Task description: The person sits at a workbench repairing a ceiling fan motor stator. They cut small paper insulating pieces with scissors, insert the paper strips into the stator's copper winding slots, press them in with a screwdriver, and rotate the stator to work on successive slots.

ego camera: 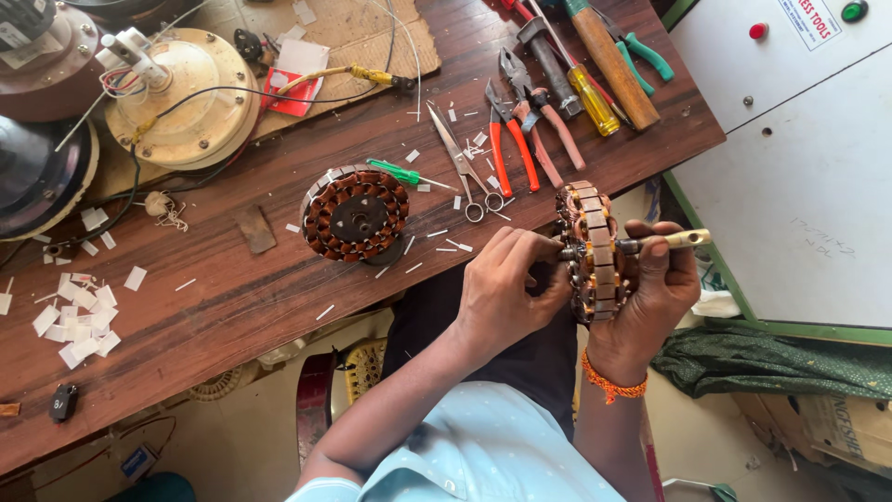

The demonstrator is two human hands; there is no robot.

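- Far left of the wooden workbench (pixel 232 307): a scatter of small white paper slips (pixel 79 321) lies on the boards; above them sit a dark round motor housing (pixel 37 177) and a cream fan motor cover (pixel 186 98) with wires trailing off it.
- Bench centre: a second copper-wound coil ring (pixel 356 214) lies flat, with a green-handled screwdriver (pixel 401 173) just beside its upper right edge.
- Right of that: scissors (pixel 460 163), then orange-handled pliers (pixel 506 139), further pliers, a yellow-handled screwdriver (pixel 587 98) and a wooden-handled hammer (pixel 609 60), all side by side on the bench.
- My left hand (pixel 506 288): fingers curled in, fingertips pinched at the left face of the coil ring I am working on, at the end of the shaft. Whether anything small is held in the pinch, I cannot tell.
- Coil ring in work (pixel 593 251): held on edge off the bench, over my lap, between both hands; copper windings show around the rim.
- My right hand (pixel 655 297): wrapped shut around the ring's right side and bottom, thumb over the brass-coloured shaft (pixel 674 240) that sticks out to the right. Orange thread band (pixel 609 379) on that wrist.
- Far right: a white cabinet (pixel 799 158) with a red and a green button; green cloth (pixel 771 363) on the floor below it.
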